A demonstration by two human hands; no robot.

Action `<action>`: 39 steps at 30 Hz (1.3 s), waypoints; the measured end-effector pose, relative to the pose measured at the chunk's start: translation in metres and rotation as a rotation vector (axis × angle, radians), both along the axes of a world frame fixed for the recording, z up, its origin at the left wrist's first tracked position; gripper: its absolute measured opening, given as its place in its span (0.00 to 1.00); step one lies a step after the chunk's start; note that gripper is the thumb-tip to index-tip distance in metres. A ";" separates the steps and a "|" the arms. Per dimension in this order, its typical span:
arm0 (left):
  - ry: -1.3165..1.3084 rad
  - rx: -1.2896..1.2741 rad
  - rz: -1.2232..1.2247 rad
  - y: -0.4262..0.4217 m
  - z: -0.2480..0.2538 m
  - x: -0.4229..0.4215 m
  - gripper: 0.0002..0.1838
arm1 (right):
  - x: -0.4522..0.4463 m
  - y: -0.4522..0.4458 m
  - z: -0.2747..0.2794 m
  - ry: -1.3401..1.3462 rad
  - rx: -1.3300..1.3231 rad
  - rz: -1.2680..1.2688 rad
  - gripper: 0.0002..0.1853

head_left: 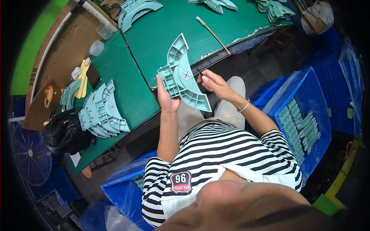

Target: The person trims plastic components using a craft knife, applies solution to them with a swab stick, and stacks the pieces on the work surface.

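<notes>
My left hand grips a curved, mint-green ribbed plastic part by its squared, gridded side. The part is held up in front of my lap at the table's edge, and a round disc with a cross mark shows on its face. Just to its right, my right hand is closed in a pinch. A small dark tip pokes out from its fingers toward the part, too small to identify. Several like parts lie in an overlapping stack on the green table to the left.
More mint-green parts lie along the table's far side, near a thin stick. A black bag, a phone and a tape roll are at left. On the right, a blue crate holds green parts. Another person sits at the upper right.
</notes>
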State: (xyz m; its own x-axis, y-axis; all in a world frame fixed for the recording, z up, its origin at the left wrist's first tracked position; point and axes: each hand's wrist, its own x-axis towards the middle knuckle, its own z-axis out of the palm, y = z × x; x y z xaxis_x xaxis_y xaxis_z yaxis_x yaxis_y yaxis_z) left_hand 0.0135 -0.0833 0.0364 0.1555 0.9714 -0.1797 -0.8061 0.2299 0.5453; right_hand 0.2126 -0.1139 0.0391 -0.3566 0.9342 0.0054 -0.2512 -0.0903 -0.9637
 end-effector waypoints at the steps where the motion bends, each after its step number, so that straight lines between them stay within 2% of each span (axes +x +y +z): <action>1: 0.030 0.018 0.026 -0.002 0.001 -0.001 0.26 | 0.003 0.003 -0.005 0.018 0.018 0.022 0.11; 4: 0.145 0.071 0.117 -0.007 0.008 -0.006 0.26 | 0.003 0.001 0.003 -0.177 0.053 -0.021 0.11; 8: 0.240 0.118 0.155 -0.015 0.018 -0.007 0.27 | -0.001 -0.011 0.027 -0.127 0.057 -0.107 0.15; 12: 0.314 0.135 0.140 -0.016 0.014 -0.007 0.27 | -0.001 -0.015 0.042 0.256 -0.148 0.013 0.07; 14: 0.331 0.147 0.132 -0.017 0.015 -0.006 0.27 | 0.005 -0.013 0.045 0.558 -0.272 0.134 0.10; 16: 0.349 0.158 0.131 -0.018 0.018 -0.004 0.27 | 0.004 -0.018 0.053 0.622 -0.290 0.092 0.10; 19: 0.368 0.169 0.133 -0.018 0.021 -0.003 0.27 | -0.005 -0.026 0.059 0.569 -0.140 0.079 0.14; 22: 0.377 0.177 0.126 -0.017 0.021 -0.002 0.27 | -0.007 -0.028 0.046 0.459 0.106 0.058 0.19; 23: 0.387 0.178 0.132 -0.017 0.023 0.000 0.27 | -0.007 -0.026 0.043 0.388 0.259 0.032 0.19; 27: 0.449 0.193 0.137 -0.018 0.024 0.001 0.28 | 0.005 -0.030 0.067 -0.298 0.461 -0.013 0.12; 30: 0.465 0.231 0.111 -0.018 0.021 -0.002 0.28 | -0.012 -0.038 0.073 -0.521 0.598 -0.142 0.10; 31: 0.475 0.239 0.112 -0.017 0.021 -0.002 0.28 | -0.013 -0.035 0.076 -0.630 0.731 -0.133 0.10; 34: 0.510 0.263 0.106 -0.019 0.021 -0.003 0.29 | -0.009 -0.028 0.067 -0.729 0.968 -0.065 0.11; 39: 0.558 0.309 0.089 -0.020 0.017 -0.004 0.29 | -0.008 -0.023 0.064 -0.733 0.981 -0.040 0.12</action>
State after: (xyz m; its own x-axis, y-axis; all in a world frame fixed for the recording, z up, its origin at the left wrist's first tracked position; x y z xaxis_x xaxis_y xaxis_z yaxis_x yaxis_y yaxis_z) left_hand 0.0093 -0.1035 0.0536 0.0357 0.9962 0.0797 -0.3910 -0.0594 0.9185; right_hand 0.2048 -0.1372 0.1032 -0.5427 0.6573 0.5229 0.3935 0.7490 -0.5331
